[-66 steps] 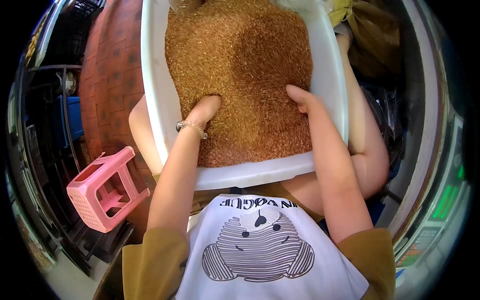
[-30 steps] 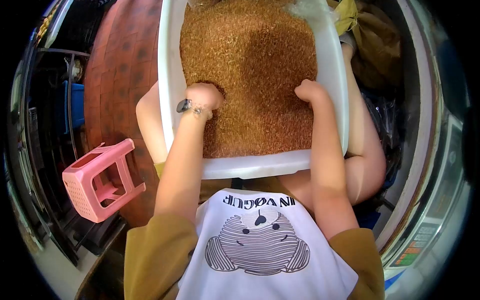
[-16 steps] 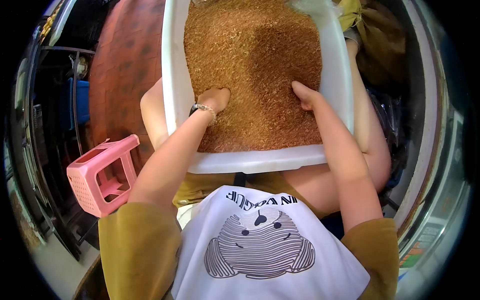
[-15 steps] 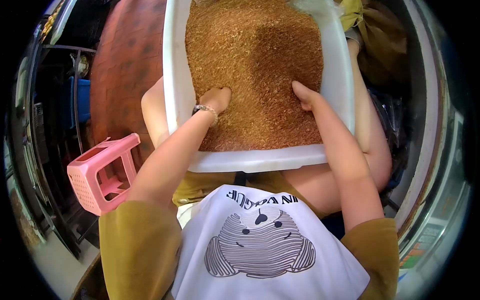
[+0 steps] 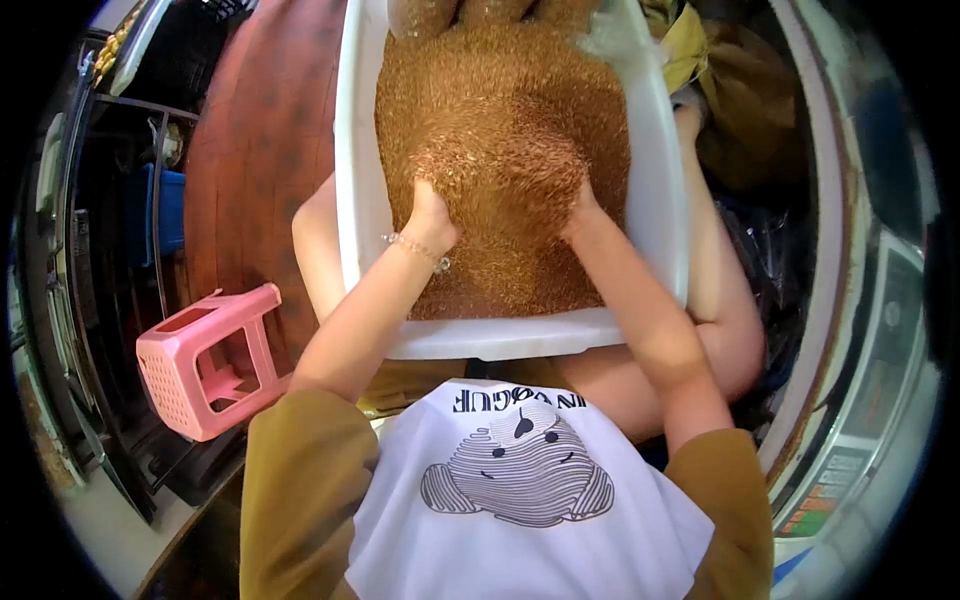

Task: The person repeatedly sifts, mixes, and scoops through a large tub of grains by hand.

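A white tub [image 5: 360,150] holds loose brown flaky material [image 5: 490,75], like husks or coarse bran. My left hand [image 5: 432,212] is at the left of a heaped mound of it, with a beaded bracelet [image 5: 420,248] on the wrist. Across from it, my right hand [image 5: 583,212] cups the mound's right side. Between them the flakes are raised and blurred by motion. The fingers of both hands are mostly buried under the material.
Several rounded brown things [image 5: 490,10], perhaps filled clear bags, sit at the tub's far end. A pink plastic stool [image 5: 215,360] lies on its side at left, near a metal rack [image 5: 150,105]. Brown sacks [image 5: 750,100] stand at the right.
Both hands have moved closer together and lifted a mound of flakes between them. The view has shifted, showing more of the tub's far end and the rounded things there.
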The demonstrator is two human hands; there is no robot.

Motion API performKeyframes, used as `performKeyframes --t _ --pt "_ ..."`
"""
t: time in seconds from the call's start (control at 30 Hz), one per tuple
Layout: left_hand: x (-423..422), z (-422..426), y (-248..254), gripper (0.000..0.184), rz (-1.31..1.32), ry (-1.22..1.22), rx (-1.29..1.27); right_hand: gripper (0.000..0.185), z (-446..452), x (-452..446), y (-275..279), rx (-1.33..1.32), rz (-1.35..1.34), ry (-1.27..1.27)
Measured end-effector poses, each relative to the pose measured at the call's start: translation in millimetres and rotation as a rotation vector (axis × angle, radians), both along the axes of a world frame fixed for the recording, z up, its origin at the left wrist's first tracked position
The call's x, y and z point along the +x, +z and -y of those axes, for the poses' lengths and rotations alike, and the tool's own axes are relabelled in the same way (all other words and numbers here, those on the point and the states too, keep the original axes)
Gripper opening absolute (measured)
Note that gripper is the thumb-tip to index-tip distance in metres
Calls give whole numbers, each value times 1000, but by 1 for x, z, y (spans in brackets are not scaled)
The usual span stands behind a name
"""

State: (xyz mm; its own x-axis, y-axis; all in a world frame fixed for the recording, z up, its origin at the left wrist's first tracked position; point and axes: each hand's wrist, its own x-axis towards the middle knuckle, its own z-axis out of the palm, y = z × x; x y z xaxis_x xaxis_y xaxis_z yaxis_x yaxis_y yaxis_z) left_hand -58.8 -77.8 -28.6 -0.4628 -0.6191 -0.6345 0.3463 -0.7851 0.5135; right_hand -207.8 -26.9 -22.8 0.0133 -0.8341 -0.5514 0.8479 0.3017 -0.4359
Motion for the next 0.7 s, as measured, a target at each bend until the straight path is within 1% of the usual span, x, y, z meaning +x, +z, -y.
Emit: performKeyframes --t 0.03,0.13,0.17,0.27,0.3,0.37,0.4,0.43,0.47,0.5,0.53,0.57,0.6,0.67,0.7 --pt "-3 4 2 56 -65 91 -68 39 3 1 11 27 -24 -45" --pt "-1 13 34 43 -39 79 -216 38 9 0 31 -92 -105 -103" --pt "-1 17 49 35 -158 85 -195 36 10 -3 33 -100 -78 -123" --pt "-7 11 88 24 -23 125 -186 33 28 -20 38 -128 -15 -151" --pt "-7 9 78 28 240 95 -468 34 26 -17 55 -106 -116 -134" --pt "-10 6 17 40 797 43 -1015 32 21 -22 49 -204 -702 26" --pt "-10 5 5 47 1091 19 -1272 32 18 -26 38 -249 -994 102" --pt "6 -7 43 63 1261 -367 -1202 31 12 -29 26 -194 -1070 151" --pt "16 -10 55 61 1502 -678 -1265 30 2 -30 22 -84 -1293 244" --pt "21 -12 49 46 1710 -774 -1294 29 -12 -28 22 40 -1510 339" --pt "22 -13 44 39 1641 -931 -1217 27 -26 -25 24 171 -1918 544" --pt "24 -16 48 34 1561 -1088 -1134 25 -41 -21 26 203 -2295 771" --pt "27 -17 53 33 1480 -1241 -1049 25 -47 -17 30 187 -2184 882" --pt "28 -36 62 34 1281 -1412 -1222 24 -54 -10 41 159 -1955 1076" --pt "28 -49 66 36 1169 -1491 -1305 23 -58 -2 47 74 -1891 1110"
